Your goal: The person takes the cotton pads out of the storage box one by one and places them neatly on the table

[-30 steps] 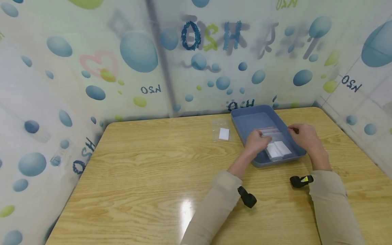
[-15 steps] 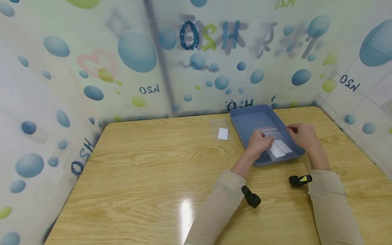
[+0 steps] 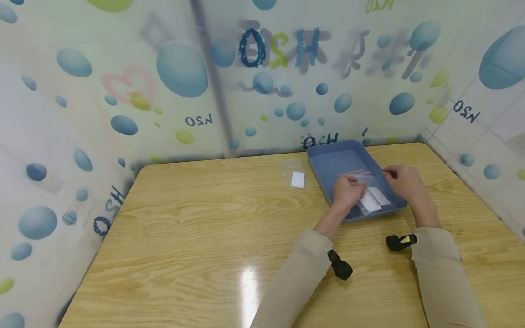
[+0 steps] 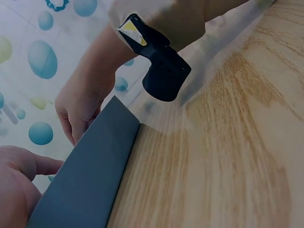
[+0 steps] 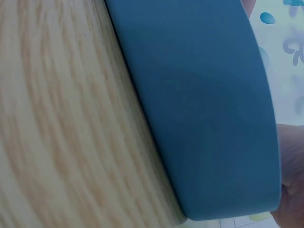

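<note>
A clear zip bag (image 3: 361, 173) with a red-striped top lies in the blue tray (image 3: 334, 157), and white rectangular pieces (image 3: 379, 195) show at its lower end. My left hand (image 3: 347, 192) reaches over the tray's near left side and pinches the bag between thumb and curled fingers. At the tray's right wall, my right hand (image 3: 405, 181) pinches the end of the bag's striped edge; its fingertips are partly hidden. In the left wrist view the tray wall (image 4: 92, 164) covers the bag. The right wrist view shows mostly tray wall (image 5: 204, 109).
Left of the tray, another clear bag (image 3: 287, 169) with a white card (image 3: 298, 179) lies on the wooden table (image 3: 197, 228). A patterned wall covering (image 3: 229, 105) rises behind the table. Black wrist cameras (image 3: 340, 265) are strapped to both sleeves.
My left hand has shifted slightly to the right over the bag, with its forearm following. My right hand stays in place at the tray's right side. The view has drifted a little.
</note>
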Available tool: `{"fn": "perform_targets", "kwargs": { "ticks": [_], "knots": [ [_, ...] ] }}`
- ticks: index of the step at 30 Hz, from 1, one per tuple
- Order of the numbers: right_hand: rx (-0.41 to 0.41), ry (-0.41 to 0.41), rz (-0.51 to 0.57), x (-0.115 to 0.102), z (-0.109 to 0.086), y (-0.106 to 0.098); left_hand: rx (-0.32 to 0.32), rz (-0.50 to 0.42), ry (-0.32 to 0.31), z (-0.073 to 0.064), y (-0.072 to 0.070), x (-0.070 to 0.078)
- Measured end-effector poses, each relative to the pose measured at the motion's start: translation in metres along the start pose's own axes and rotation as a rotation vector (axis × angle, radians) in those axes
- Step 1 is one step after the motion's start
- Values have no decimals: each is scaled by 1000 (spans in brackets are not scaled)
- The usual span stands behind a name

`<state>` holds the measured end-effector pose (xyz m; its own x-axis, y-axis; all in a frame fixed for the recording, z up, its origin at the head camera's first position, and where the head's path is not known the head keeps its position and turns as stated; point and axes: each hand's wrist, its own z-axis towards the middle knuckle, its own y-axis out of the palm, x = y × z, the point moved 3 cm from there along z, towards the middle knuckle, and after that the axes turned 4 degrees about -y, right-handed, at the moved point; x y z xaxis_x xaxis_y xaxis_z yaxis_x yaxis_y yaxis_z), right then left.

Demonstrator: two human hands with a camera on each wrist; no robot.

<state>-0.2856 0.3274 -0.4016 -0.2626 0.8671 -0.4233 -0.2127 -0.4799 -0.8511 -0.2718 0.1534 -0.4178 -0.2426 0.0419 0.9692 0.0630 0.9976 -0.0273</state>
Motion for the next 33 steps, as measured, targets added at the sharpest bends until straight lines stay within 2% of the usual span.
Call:
{"fn": "perform_targets", "kwargs": {
  "ticks": [12,18,22,27,33],
  "knots": [
    [-14,30,-1,2,1,1,55,128,65,2,6,-3],
    [-6,24,-1,1,1,1,102,106,77,1,6,-2],
    [4,21,3,1,1,1,134,115,122,0,5,-1],
    [9,12,0,1,1,1,140,108,188,-2,2,1],
    [4,10,-7,1,1,0,147,102,227,-3,-2,4]
  ]
}}
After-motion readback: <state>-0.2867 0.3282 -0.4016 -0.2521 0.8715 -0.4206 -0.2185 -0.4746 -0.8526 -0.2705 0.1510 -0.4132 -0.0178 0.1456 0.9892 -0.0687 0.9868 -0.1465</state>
